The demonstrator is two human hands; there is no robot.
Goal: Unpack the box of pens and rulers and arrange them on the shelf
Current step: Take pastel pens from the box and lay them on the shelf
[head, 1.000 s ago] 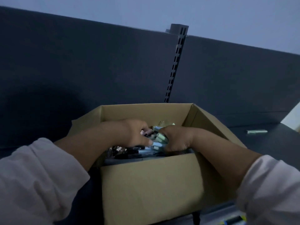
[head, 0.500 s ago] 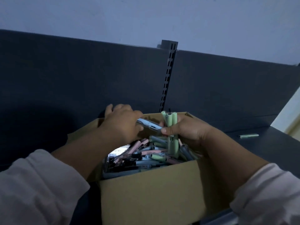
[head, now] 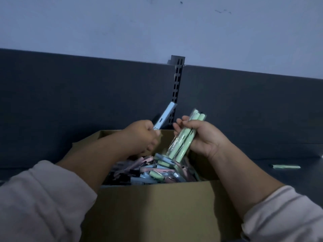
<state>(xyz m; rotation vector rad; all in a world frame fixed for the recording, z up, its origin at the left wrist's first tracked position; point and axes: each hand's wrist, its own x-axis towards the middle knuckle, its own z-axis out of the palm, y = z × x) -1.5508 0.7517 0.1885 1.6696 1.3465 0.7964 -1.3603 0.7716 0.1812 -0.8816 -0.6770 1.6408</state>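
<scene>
An open cardboard box [head: 157, 206] stands in front of me, filled with several pens [head: 157, 172] in pink, blue, green and black. My left hand [head: 141, 135] grips a light blue pen [head: 165, 116] that points up and to the right above the box. My right hand [head: 204, 137] holds a bundle of green pens [head: 185, 138] in clear wrap, raised over the box's right half. The dark shelf surface [head: 262, 161] lies to the right of the box.
A single green pen [head: 285, 166] lies on the shelf at the right. A dark back panel [head: 70, 102] with a slotted upright [head: 176, 88] rises behind the box. Above it is a pale wall [head: 157, 23].
Both hands have risen out of the box. The left now lifts the blue pen upward, and the right has brought the green pen bundle higher and tilted it.
</scene>
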